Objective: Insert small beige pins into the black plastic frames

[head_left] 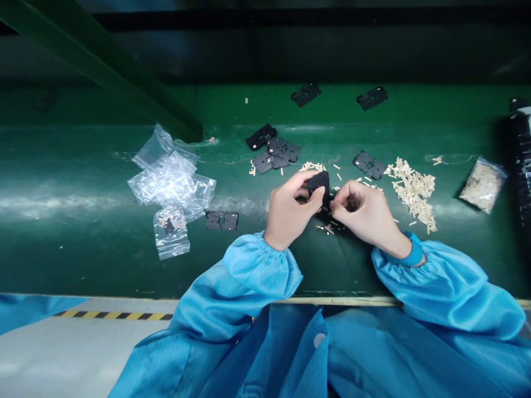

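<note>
My left hand [292,207] grips a black plastic plate [318,183], held tilted above the green table [249,265]. Close by on its right, my right hand [363,211] is closed, thumb and forefinger pinched at the plate's lower edge. Whatever is between those fingertips is too small to make out. Beneath and behind the hands lie small cream strips [313,166] and some dark bits [331,228]. A similar black plate [369,165] rests flat beyond my right hand, beside a larger heap of cream strips [415,188].
Several black plates [283,149] overlap behind my left hand; another plate [222,220] lies to the left. Clear plastic bags [170,177] are piled farther left. A filled bag [483,185] sits at right, near a black crate [520,171]. A green beam [124,72] slants down at the back.
</note>
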Available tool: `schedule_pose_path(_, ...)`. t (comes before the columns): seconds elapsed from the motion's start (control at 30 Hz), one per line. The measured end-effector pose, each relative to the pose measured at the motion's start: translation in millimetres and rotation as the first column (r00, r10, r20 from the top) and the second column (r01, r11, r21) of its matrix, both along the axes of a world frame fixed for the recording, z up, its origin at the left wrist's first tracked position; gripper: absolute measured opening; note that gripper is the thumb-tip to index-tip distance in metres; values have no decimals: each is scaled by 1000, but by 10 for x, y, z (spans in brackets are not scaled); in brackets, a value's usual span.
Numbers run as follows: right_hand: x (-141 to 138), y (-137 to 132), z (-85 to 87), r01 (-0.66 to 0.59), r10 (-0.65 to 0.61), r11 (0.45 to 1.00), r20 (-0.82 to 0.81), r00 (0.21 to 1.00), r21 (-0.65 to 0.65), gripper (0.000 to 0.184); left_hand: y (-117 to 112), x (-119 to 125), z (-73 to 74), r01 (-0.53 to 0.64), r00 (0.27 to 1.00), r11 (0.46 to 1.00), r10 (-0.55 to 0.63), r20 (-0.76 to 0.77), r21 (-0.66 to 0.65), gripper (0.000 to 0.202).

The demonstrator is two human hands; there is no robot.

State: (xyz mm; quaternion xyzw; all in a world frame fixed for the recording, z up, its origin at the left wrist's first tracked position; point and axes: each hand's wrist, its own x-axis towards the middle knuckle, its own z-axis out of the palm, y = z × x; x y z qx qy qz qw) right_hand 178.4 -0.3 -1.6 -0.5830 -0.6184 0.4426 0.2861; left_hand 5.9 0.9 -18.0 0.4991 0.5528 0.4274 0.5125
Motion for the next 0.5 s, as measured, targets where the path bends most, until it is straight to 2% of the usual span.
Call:
schedule_pose_path(0.17, 11, 35, 41, 3, -15, 994, -116, 993, -108, 7, 2, 1, -1, -9, 1000, 1000, 9, 13, 9, 32)
schedule_pose_path(0.5, -1, 43, -19, -32, 5, 991, -201, 980, -132, 6, 15, -34, 57, -30, 999, 999, 30, -21, -18, 34)
